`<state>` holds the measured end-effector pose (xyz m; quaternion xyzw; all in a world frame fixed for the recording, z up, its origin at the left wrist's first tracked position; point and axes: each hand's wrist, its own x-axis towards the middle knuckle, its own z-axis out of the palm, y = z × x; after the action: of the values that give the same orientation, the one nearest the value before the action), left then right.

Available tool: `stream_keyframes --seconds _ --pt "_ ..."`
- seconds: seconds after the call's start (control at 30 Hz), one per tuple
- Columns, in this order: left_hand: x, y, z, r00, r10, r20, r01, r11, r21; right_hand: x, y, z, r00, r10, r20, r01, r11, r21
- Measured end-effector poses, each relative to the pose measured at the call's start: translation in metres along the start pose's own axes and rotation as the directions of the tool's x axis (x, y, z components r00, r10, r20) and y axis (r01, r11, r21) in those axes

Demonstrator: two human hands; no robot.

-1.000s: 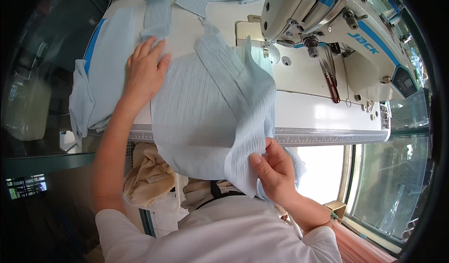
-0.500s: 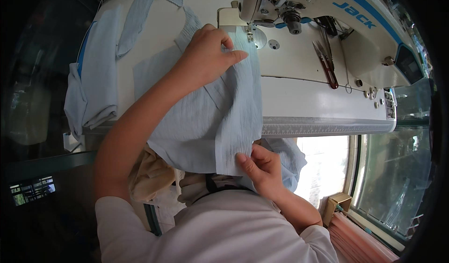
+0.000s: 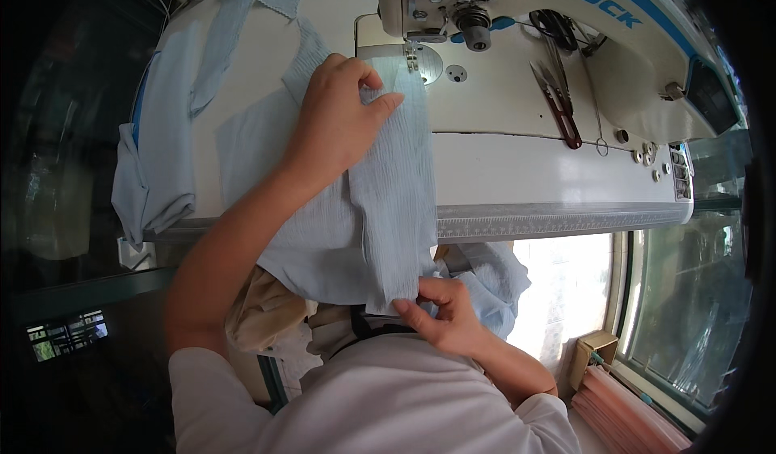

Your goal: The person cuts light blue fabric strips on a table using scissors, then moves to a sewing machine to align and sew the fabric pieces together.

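A crinkled light blue fabric runs from under the presser foot of a white sewing machine down over the table's front edge toward my body. My left hand lies on its upper part, just short of the presser foot. The thumb and curled forefinger there close on the cloth, with the other fingers bent out of sight. At the near end, my right hand pinches the fabric's lower right corner between thumb and fingers. A wider piece of the same cloth spreads to the left beneath my left forearm.
Right of the needle lie dark-handled thread snips and black-handled scissors. Several small bobbins sit by the table's right end. Folded blue cloth hangs over the left side. A ruler strip lines the front edge.
My right hand has drawn the fabric's near end slightly toward my body. The strip between my hands lies straighter, its raised fold flatter. The whole view has shifted a little.
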<state>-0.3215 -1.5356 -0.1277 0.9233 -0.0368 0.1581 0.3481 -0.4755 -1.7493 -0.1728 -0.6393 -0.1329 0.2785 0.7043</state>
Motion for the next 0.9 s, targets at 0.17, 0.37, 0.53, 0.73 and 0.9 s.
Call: stream_keyframes --seconds 0.17,0.37,0.53,0.73,0.9 --pt "0.002 0.0 0.009 0.998 0.063 -0.024 -0.06 0.991 0.117 0.002 0.005 -0.001 0.999 0.034 -0.026 -0.035 0.999 -0.01" --pt "0.01 0.015 0.007 0.995 0.087 -0.045 -0.09 0.992 -0.085 0.001 -0.014 -0.01 0.968 -0.234 -0.087 0.231 0.972 -0.048" --pt "0.015 0.001 0.02 0.992 0.106 -0.066 -0.105 0.994 0.012 -0.002 -0.002 -0.018 0.998 0.045 -0.045 -0.049 0.995 -0.088" --pt "0.01 0.002 0.017 0.993 0.105 -0.057 -0.104 0.994 0.016 -0.001 0.001 -0.022 0.995 0.096 -0.034 -0.097 0.995 -0.019" --pt "0.008 0.012 0.024 0.995 0.096 -0.014 -0.094 0.993 0.07 -0.001 0.002 -0.024 0.991 0.132 -0.03 -0.132 0.991 -0.003"
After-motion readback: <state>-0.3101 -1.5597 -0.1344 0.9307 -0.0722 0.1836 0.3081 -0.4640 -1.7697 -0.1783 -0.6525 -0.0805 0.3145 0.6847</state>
